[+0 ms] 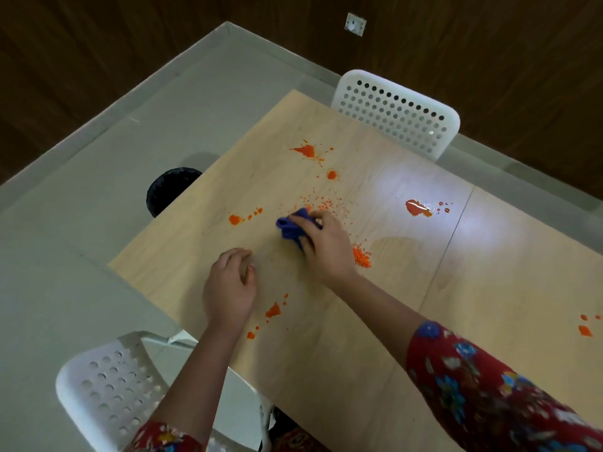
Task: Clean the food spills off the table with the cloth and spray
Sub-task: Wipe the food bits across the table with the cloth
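Clearly the right hand grips the bunched blue cloth and presses it onto the table, at the near edge of a scatter of orange crumbs. Balling the cloth up probably gives a firm pad for dragging loose bits together. A denser crumb heap lies just beside that wrist.

The left hand rests on the table near the cloth, its fingers loosely curled around nothing; it likely steadies the person leaning in. Orange-red splashes lie well apart: a far splat, a glossy blob, a near smear and a small one left of the cloth. Most of the wiping therefore looks undone.

A black bin stands on the floor against the table's left edge, perhaps to catch the sweepings, and the tabletop hides part of it.

No spray bottle shows anywhere. The fingers cover much of the cloth, so whether it is damp cannot be told. Glare beside the glossy blob blurs the droplets there. The table runs out of frame on the right, where one more splash sits near the edge. Two white chairs, one far and one near, flank the table.
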